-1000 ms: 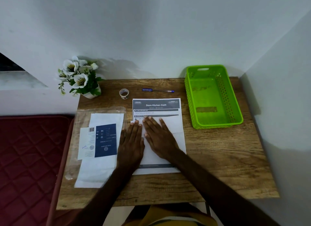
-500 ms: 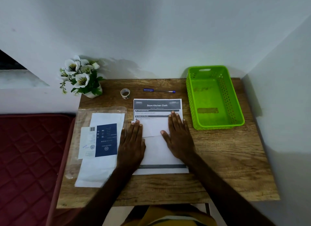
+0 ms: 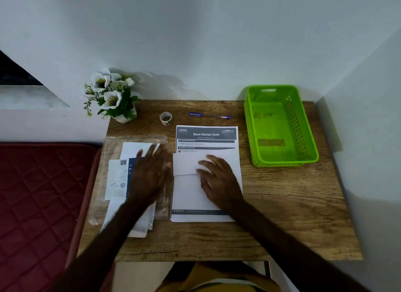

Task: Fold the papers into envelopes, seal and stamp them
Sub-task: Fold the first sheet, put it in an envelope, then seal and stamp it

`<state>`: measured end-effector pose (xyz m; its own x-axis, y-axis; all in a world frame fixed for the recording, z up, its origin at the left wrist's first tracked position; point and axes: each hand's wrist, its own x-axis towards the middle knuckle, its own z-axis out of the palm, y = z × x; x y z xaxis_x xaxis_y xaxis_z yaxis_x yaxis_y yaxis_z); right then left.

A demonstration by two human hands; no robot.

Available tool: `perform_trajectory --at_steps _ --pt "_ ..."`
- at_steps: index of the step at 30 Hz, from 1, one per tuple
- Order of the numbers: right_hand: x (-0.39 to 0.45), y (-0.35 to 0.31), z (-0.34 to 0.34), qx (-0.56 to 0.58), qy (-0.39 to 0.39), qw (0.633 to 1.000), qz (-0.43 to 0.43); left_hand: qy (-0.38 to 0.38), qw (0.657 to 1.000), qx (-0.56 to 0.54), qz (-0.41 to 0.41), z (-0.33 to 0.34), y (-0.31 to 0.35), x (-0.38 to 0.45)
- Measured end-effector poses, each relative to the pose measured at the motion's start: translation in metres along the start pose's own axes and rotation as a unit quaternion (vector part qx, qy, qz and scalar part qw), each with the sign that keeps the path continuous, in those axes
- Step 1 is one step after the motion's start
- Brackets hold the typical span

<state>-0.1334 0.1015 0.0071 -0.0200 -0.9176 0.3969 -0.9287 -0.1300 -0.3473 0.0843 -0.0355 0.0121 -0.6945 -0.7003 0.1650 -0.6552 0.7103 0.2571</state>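
A folded white paper (image 3: 186,183) lies on a printed sheet (image 3: 206,137) headed "Store Kitchen Cloth" at the middle of the wooden table (image 3: 282,205). My right hand (image 3: 217,181) rests flat on the folded paper's right part, fingers spread. My left hand (image 3: 149,174) is blurred and hovers flat, fingers apart, over the pile of white envelopes (image 3: 138,224) and a blue-and-white card (image 3: 118,178) in a clear plastic sleeve on the left. Neither hand grips anything.
A small roll of tape (image 3: 166,118) and a blue pen (image 3: 208,115) lie at the back of the table. A green plastic basket (image 3: 280,126) stands at the back right, a pot of white flowers (image 3: 110,96) at the back left. A red mattress (image 3: 36,194) lies left of the table.
My left hand has left the folded paper and moved left over the envelope pile. My right hand shifted slightly back toward the middle of the folded paper.
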Motion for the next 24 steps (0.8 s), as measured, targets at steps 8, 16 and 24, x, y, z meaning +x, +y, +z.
perform_trajectory --at_steps 8,16,24 --pt "0.005 -0.086 0.02 0.102 -0.126 0.974 -0.156 0.024 0.994 0.103 0.002 -0.025 -0.078 -0.005" --pt "0.007 -0.122 0.05 0.142 -0.22 0.953 -0.155 0.028 0.991 0.134 0.009 -0.024 -0.106 -0.017" --pt "0.015 -0.138 0.052 0.169 -0.254 0.945 -0.118 0.04 0.99 0.134 -0.003 -0.024 -0.118 -0.02"
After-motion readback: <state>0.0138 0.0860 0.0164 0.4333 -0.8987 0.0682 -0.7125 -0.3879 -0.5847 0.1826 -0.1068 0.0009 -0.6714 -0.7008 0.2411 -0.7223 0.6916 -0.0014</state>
